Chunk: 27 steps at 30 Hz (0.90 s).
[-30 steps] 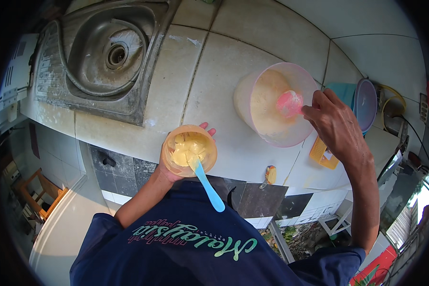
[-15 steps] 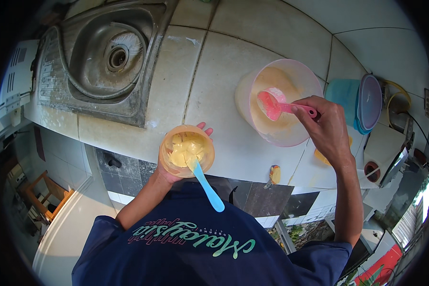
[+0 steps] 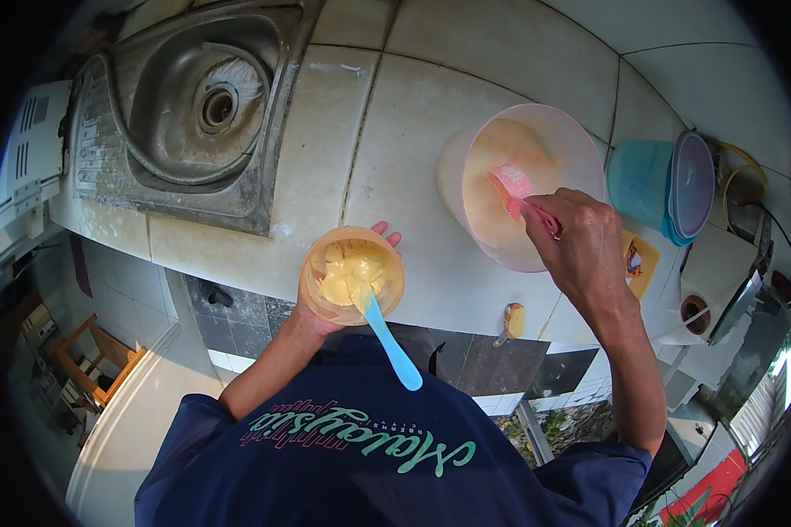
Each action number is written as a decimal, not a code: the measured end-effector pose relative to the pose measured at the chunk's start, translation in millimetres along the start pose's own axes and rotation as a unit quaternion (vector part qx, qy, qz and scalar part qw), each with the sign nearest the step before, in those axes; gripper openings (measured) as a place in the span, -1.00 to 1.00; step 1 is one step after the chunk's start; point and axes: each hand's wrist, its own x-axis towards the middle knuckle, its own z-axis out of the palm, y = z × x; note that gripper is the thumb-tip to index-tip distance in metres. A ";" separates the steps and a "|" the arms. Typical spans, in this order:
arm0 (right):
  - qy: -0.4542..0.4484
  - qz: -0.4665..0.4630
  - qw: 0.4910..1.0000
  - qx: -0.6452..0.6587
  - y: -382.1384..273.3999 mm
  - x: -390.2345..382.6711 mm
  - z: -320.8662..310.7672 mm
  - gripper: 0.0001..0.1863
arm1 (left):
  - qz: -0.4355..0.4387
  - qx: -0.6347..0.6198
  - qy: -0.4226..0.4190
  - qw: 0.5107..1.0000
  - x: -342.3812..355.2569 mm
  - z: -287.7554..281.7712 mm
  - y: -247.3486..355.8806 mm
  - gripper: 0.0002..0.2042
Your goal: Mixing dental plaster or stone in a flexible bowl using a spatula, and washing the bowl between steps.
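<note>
My left hand [image 3: 318, 321] holds a translucent orange bowl [image 3: 394, 294] from below, with its fingertips showing past the far rim. Inside lies a thick, creamy yellow mixture [image 3: 347, 272]. A light blue spatula [image 3: 391, 347] rests in it, its handle sticking out over the near rim toward my shirt. To the right, my right hand [image 3: 580, 250] grips the handle of a pink scoop [image 3: 511, 186]. The scoop's head, with some pale residue on it, is inside a large translucent tub [image 3: 455, 176] that contains a pale beige substance [image 3: 514, 140]. Whether the scoop touches that substance I cannot tell.
A metal sink [image 3: 272, 132] with a hose lying in it is set in the tiled counter at the left. Right of the tub stand a teal container [image 3: 637, 176] with its lid leaning there and a yellow tray [image 3: 646, 272]. A small yellow-smeared utensil [image 3: 514, 321] lies at the near edge.
My right hand has moved slightly left and nearer to me, and the scoop has turned with its handle now pointing more toward me. My left hand still holds the bowl.
</note>
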 end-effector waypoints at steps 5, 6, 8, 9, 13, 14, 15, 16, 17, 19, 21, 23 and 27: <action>-0.039 -0.004 0.996 0.081 -8.4 1.6 9.0 -0.87 | 0.011 -0.040 -0.028 0.999 3.3 1.9 -2.3 -0.33; -0.034 -0.010 0.995 0.089 -10.1 1.3 8.8 -0.85 | 0.013 -0.038 -0.028 0.999 3.6 3.1 -1.9 -0.33; -0.028 0.008 0.993 0.111 -11.6 -0.3 5.8 -0.85 | 0.003 -0.028 0.017 0.999 4.7 7.1 -0.3 -0.36; -0.023 0.027 0.990 0.133 -12.7 -1.7 4.0 -0.84 | 0.005 -0.026 0.014 1.000 5.1 10.3 -1.0 -0.36; 0.051 0.047 0.983 0.172 -8.3 -12.8 -5.2 -0.82 | 0.059 -0.013 0.024 0.998 1.9 11.2 0.1 -0.44; 0.068 0.082 0.978 0.181 -7.6 -17.4 -10.1 -0.82 | 0.066 0.003 0.019 0.998 0.3 9.0 1.7 -0.47; 0.084 0.116 0.971 0.190 -5.8 -22.5 -13.7 -0.81 | 0.071 0.007 0.011 0.997 0.5 12.4 2.0 -0.47; 0.124 0.108 0.964 0.211 -2.6 -29.0 -12.6 -0.80 | 0.078 0.008 0.033 0.996 2.5 18.6 2.1 -0.49; 0.131 0.100 0.964 0.209 -2.7 -35.2 -14.2 -0.80 | 0.085 0.009 0.055 0.995 5.1 24.9 2.4 -0.52; 0.184 0.089 0.968 0.144 -6.6 -46.5 -15.5 -0.81 | 0.088 0.007 0.037 0.995 7.0 32.0 5.6 -0.52; 0.215 0.089 0.966 0.110 -3.4 -55.6 -10.3 -0.81 | 0.085 0.004 0.021 0.996 8.7 43.8 9.3 -0.52; 0.264 0.120 0.935 0.204 5.0 -66.4 -3.6 -0.78 | 0.083 0.031 0.044 0.995 10.3 58.1 10.3 -0.52; 0.283 0.158 0.893 0.312 -1.0 -80.2 -2.3 -0.76 | 0.086 0.048 0.037 0.994 11.7 82.4 9.7 -0.51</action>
